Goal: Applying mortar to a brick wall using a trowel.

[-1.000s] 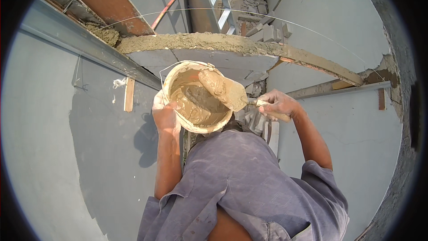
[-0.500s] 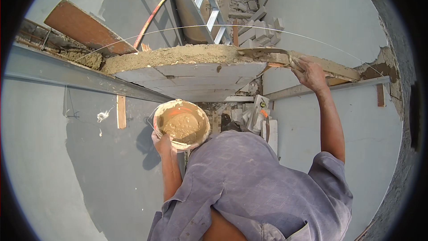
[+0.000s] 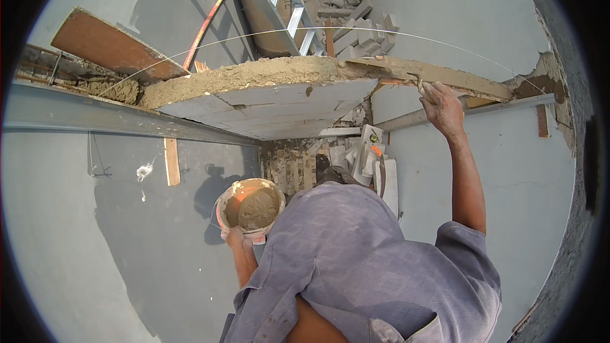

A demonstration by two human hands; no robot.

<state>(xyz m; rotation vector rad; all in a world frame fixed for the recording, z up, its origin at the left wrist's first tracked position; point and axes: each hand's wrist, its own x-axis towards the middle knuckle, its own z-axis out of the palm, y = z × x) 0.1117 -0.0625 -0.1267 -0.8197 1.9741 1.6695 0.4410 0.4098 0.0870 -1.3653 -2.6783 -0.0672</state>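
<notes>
My left hand (image 3: pixel 235 239) grips the rim of a mortar-crusted bucket (image 3: pixel 259 237) low beside my body. Wet grey-brown mortar (image 3: pixel 259 208) lies inside it, and the bucket's inner wall shows orange. At the end of my outstretched arm, my right hand (image 3: pixel 443 110) is closed round the handle of a trowel (image 3: pixel 386 66). Its blade lies along the top of the block wall (image 3: pixel 273 103), at the right end of a thick mortar bed (image 3: pixel 244 76). Right of the blade runs a narrower mortar-covered strip (image 3: pixel 460 77); whether the blade presses on it I cannot tell.
A thin string (image 3: pixel 406 33) arcs above the wall top. Behind the wall stands a metal ladder (image 3: pixel 295 18), near stacked blocks (image 3: pixel 365 38). A brown board (image 3: pixel 111 44) and a steel beam (image 3: pixel 114 117) lie at the left. Below are more blocks (image 3: pixel 389 184) and an orange-handled tool (image 3: pixel 380 165).
The bucket has come down and closer to my body with my left hand. The trowel has shifted slightly rightward along the wall top, its handle lower in view.
</notes>
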